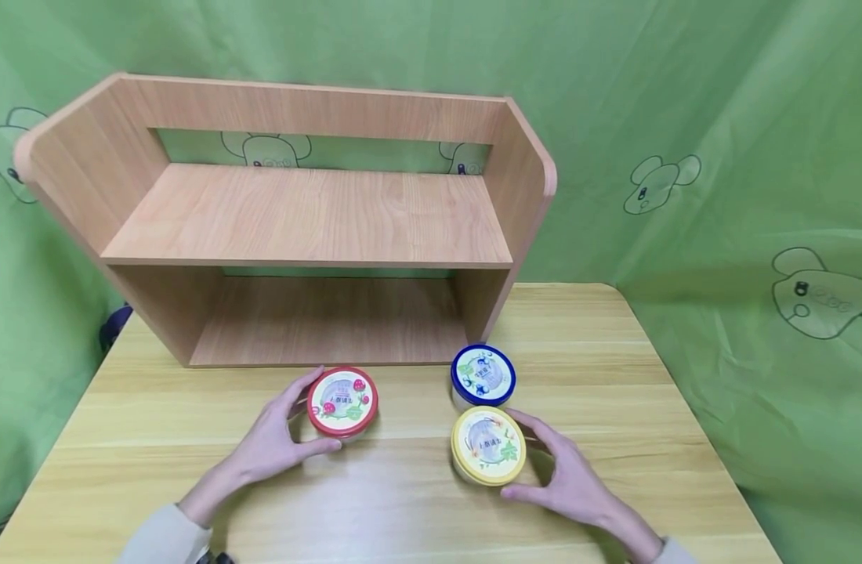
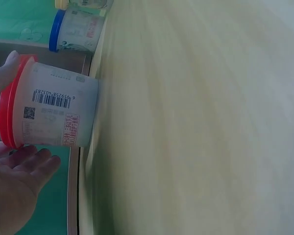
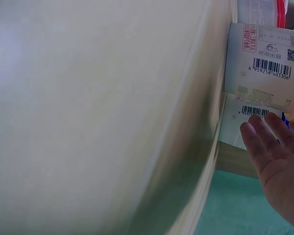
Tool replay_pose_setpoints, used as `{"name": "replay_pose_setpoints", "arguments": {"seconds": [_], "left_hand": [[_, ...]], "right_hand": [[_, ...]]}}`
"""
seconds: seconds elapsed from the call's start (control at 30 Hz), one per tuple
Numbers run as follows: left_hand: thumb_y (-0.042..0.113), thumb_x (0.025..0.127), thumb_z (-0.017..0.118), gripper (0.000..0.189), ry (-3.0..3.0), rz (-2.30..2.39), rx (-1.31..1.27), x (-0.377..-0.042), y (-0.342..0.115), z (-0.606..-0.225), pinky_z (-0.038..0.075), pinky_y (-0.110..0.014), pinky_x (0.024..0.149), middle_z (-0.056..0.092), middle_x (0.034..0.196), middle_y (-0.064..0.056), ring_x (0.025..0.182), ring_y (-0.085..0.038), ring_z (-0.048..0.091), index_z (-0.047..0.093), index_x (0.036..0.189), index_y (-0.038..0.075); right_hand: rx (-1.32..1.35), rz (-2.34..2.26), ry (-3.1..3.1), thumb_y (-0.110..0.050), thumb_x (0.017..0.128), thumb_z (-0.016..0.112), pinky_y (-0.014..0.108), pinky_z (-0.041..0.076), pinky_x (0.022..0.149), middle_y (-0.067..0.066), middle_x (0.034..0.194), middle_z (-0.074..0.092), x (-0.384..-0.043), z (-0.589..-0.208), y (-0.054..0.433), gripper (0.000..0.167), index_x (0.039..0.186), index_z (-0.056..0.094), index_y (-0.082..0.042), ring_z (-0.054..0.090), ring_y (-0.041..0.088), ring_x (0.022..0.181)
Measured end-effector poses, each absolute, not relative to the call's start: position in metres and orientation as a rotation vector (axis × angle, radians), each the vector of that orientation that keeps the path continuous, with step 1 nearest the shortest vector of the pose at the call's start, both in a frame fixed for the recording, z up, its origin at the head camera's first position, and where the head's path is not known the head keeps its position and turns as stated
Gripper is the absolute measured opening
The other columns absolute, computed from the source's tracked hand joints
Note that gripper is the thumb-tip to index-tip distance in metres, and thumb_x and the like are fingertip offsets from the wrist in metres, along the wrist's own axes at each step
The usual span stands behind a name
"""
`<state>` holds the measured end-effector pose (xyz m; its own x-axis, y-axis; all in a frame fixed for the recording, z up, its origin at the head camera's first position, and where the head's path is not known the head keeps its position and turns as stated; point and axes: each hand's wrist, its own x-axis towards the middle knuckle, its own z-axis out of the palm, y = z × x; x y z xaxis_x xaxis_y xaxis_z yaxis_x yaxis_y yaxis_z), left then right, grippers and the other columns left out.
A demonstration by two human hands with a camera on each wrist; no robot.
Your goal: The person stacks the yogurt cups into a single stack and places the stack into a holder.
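Observation:
A tub with a red lid (image 1: 342,401) and a strawberry print stands on the table in front of the shelf. My left hand (image 1: 276,439) holds it from the left, thumb at the near side of the lid and fingers at the far side. On the right, my right hand (image 1: 572,482) curves around a yellow-lidded tub (image 1: 489,446), thumb at its near edge and index finger at the far edge. The right wrist view shows the other fingers (image 3: 273,137) fairly straight beside that tub. Just behind it stands a blue-lidded tub (image 1: 483,376), partly covered by the yellow lid.
A two-level wooden shelf (image 1: 311,215) stands at the back left of the wooden table (image 1: 403,509). Its right side panel (image 1: 519,172) ends close to the blue-lidded tub. A green curtain (image 1: 727,141) with mouse drawings hangs behind and at the sides.

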<state>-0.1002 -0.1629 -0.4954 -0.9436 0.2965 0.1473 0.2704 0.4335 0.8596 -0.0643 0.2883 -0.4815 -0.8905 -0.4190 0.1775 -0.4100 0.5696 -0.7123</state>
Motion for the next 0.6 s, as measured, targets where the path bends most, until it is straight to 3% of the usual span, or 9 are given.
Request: {"name": "replay_pose_setpoints", "arguments": {"seconds": [0.6], "left_hand": [[0.032,0.075,0.097,0.100,2.622,1.597,0.469,-0.1030,-0.1615,-0.4972,0.056,-0.054,0.112,0.061,0.148,-0.017,0.134,-0.038,0.064,0.042,0.155,0.008]], "right_hand": [[-0.694,-1.327,2.733,-0.029,0.072,0.099,0.023,0.057,0.109,0.008,0.145,0.066,-0.0689,-0.4832,0.2867,0.097,0.154,0.050,-0.017,0.063,0.000,0.128]]}}
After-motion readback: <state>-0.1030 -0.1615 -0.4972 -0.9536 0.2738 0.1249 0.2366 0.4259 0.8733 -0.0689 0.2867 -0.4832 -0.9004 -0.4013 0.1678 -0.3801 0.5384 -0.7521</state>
